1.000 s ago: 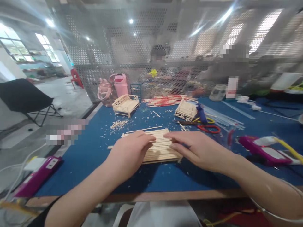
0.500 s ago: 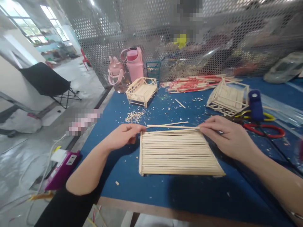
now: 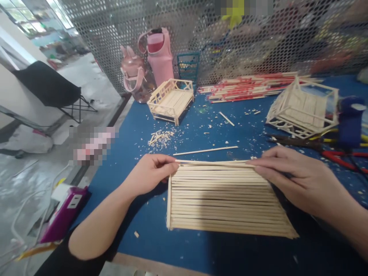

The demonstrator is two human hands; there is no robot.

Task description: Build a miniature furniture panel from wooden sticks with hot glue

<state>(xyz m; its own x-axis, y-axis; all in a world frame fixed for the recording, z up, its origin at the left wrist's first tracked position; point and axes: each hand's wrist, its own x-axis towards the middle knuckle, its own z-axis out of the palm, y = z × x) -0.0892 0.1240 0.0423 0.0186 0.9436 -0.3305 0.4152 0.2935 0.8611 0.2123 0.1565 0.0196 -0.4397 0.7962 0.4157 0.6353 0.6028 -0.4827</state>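
A flat panel of wooden sticks [image 3: 218, 199], laid side by side, rests on the blue table before me. Along its far edge runs a thin wooden stick [image 3: 212, 163]. My left hand [image 3: 155, 172] is closed, with thumb and fingers pinching the stick's left end at the panel's far left corner. At the other end, my right hand [image 3: 293, 176] pinches the stick between thumb and fingers; its tip is hidden by them. One loose stick [image 3: 205, 150] lies on the table just beyond the panel.
Small stick-built bed-like models stand at the back left [image 3: 172, 101] and right [image 3: 304, 107]. Red-and-cream sticks [image 3: 247, 87] lie piled by the mesh wall. Red-handled pliers [image 3: 307, 143] lie beyond my right hand. Pink bottles [image 3: 159, 57] stand at the back left, with stick scraps [image 3: 161, 137] nearer.
The stick has come down against the panel's far edge. My left fingers have closed on its left end, which was free near them. The view has shifted closer.
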